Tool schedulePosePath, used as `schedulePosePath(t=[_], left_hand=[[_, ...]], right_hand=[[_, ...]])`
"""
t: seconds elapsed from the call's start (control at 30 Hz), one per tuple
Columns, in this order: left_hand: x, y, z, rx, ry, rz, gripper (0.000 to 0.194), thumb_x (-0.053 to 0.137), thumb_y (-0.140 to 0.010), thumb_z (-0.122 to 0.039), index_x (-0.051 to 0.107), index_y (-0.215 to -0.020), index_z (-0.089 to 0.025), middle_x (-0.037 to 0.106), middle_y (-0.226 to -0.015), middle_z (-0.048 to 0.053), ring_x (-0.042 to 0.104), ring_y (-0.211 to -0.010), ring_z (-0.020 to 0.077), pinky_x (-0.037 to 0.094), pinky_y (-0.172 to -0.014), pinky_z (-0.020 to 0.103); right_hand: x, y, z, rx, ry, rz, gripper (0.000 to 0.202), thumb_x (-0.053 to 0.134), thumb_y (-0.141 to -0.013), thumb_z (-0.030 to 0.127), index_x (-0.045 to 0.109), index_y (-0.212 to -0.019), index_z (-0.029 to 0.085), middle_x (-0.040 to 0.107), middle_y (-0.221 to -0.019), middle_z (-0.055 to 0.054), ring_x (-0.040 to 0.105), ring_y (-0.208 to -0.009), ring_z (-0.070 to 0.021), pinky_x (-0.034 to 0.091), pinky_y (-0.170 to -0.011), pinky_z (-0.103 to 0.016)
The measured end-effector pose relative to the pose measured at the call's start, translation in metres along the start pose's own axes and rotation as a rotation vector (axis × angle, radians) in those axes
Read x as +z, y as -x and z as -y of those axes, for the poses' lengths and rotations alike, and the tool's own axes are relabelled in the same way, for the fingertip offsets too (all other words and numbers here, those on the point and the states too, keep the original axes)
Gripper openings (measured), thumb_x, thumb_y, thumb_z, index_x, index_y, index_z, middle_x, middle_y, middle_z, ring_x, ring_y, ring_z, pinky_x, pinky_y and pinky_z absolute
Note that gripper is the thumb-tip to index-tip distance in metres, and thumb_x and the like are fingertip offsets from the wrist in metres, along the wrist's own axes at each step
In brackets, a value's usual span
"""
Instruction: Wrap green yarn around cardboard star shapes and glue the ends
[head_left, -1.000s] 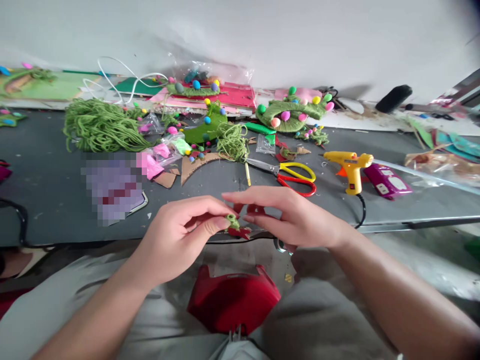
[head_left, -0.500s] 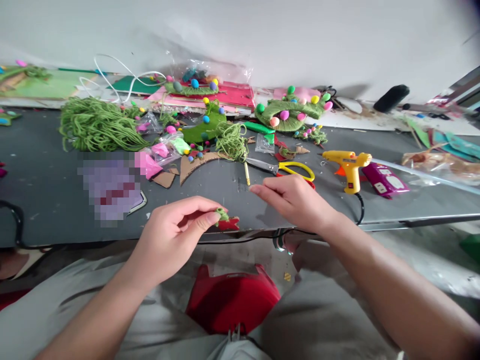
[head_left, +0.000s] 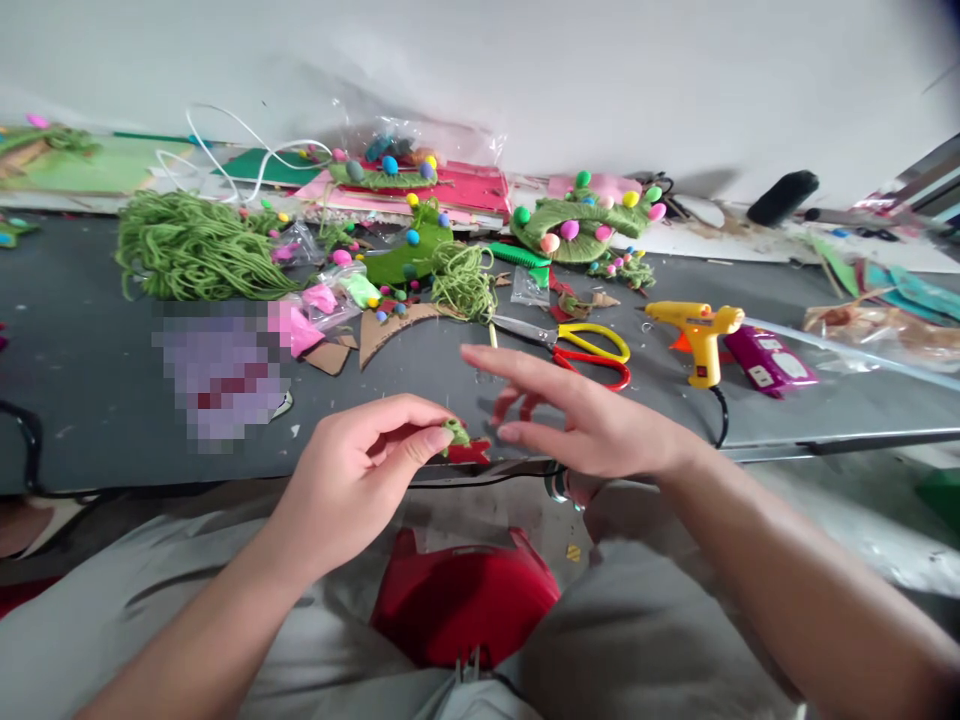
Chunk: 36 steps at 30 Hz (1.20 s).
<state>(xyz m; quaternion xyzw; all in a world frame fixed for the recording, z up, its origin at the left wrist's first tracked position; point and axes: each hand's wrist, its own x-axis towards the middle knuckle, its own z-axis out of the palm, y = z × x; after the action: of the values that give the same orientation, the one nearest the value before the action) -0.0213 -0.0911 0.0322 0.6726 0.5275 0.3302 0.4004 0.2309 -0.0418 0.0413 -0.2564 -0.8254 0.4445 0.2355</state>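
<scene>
Between thumb and fingers, my left hand (head_left: 375, 465) pinches a small red piece wound with green yarn (head_left: 459, 436), near the table's front edge. The red end (head_left: 471, 453) sticks out to the right; the rest is hidden by my fingers. My right hand (head_left: 574, 410) is just right of that piece, fingers apart, with nothing visible in it. Beyond it lie scissors (head_left: 596, 345) with one yellow and one red handle. A thin pale stick (head_left: 493, 335) points toward my right hand from a loose tangle of green yarn (head_left: 463, 280).
A yellow glue gun (head_left: 701, 335) stands at right beside a purple packet (head_left: 772, 362). At left lies a large green yarn bundle (head_left: 199, 248). Yarn-wrapped shapes with coloured pompoms (head_left: 574, 225) line the back. A curved cardboard piece (head_left: 394, 330) lies mid-table. Below is a red stool (head_left: 469, 605).
My right hand has opened from a closed pose and moved slightly down, its index finger now stretched left. My left hand has shifted a little right with the yarn-wound piece.
</scene>
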Motion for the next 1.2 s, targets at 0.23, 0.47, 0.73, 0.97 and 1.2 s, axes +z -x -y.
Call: schedulePosePath(t=[0.23, 0.47, 0.73, 0.97, 1.2], left_hand=[[0.006, 0.000, 0.000, -0.003, -0.021, -0.002, 0.013, 0.068, -0.092, -0.037, 0.077, -0.093, -0.027, 0.079, -0.093, -0.002, 0.072, -0.085, 0.0168, 0.055, -0.069, 0.021], [0.009, 0.001, 0.000, -0.034, -0.015, -0.057, 0.014, 0.069, -0.092, -0.040, 0.077, -0.096, -0.029, 0.077, -0.091, -0.003, 0.071, -0.082, 0.0157, 0.054, -0.066, 0.021], [0.014, 0.002, -0.005, -0.044, 0.053, -0.062, 0.014, 0.070, -0.092, -0.038, 0.077, -0.097, -0.027, 0.078, -0.094, -0.002, 0.072, -0.086, 0.0162, 0.055, -0.071, 0.022], [0.015, 0.004, -0.008, -0.054, 0.118, -0.048, 0.017, 0.069, -0.094, -0.036, 0.078, -0.105, -0.028, 0.077, -0.095, -0.003, 0.071, -0.087, 0.0141, 0.054, -0.076, 0.021], [0.017, 0.002, -0.009, -0.054, 0.093, -0.022, 0.018, 0.068, -0.094, -0.035, 0.078, -0.107, -0.028, 0.077, -0.093, -0.003, 0.070, -0.085, 0.0135, 0.052, -0.072, 0.021]], right_hand=[[0.009, -0.007, 0.004, 0.118, -0.158, 0.015, 0.036, 0.048, -0.100, 0.013, 0.066, -0.131, 0.018, 0.073, -0.119, -0.007, 0.069, -0.099, -0.0163, 0.058, -0.088, -0.030], [0.012, -0.005, 0.007, 0.264, -0.331, -0.035, 0.034, 0.062, -0.098, 0.040, 0.070, -0.121, 0.016, 0.073, -0.111, -0.008, 0.067, -0.096, -0.0176, 0.056, -0.083, -0.029], [0.021, -0.010, 0.005, 0.300, -0.502, -0.106, 0.029, 0.070, -0.093, 0.041, 0.071, -0.108, 0.016, 0.072, -0.096, -0.004, 0.064, -0.086, -0.0139, 0.052, -0.075, -0.024], [0.027, -0.010, -0.001, 0.304, -0.577, -0.141, 0.024, 0.074, -0.091, 0.035, 0.070, -0.103, 0.015, 0.071, -0.091, -0.003, 0.063, -0.082, -0.0113, 0.052, -0.072, -0.022], [0.029, -0.012, -0.001, 0.316, -0.612, -0.151, 0.025, 0.077, -0.088, 0.034, 0.068, -0.101, 0.015, 0.071, -0.089, -0.003, 0.065, -0.082, -0.0134, 0.054, -0.073, -0.025]])
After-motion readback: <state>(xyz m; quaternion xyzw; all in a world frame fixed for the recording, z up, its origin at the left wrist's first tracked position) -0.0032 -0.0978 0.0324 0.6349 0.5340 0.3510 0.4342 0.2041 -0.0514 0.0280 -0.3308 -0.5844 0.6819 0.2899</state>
